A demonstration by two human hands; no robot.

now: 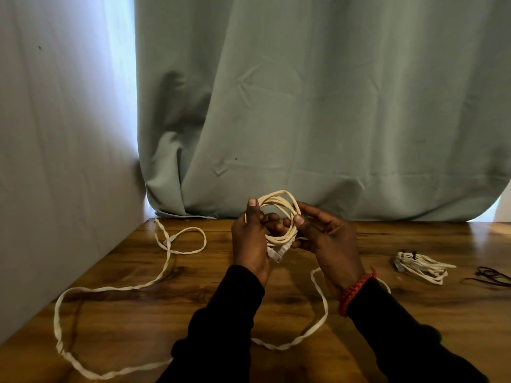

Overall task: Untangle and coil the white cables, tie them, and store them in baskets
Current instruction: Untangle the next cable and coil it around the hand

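I hold a small coil of white cable upright above the wooden table. My left hand grips the coil's left side, thumb up along it. My right hand pinches its right side between thumb and fingers. A white plug hangs from the coil's bottom between my hands. The uncoiled rest of the cable trails in big loops over the table's left half and passes under my arms. A finished white bundle with a dark tie lies at the right.
Dark thin ties lie at the far right edge of the table. A grey-green curtain hangs behind the table and a pale wall borders its left side. No basket is in view.
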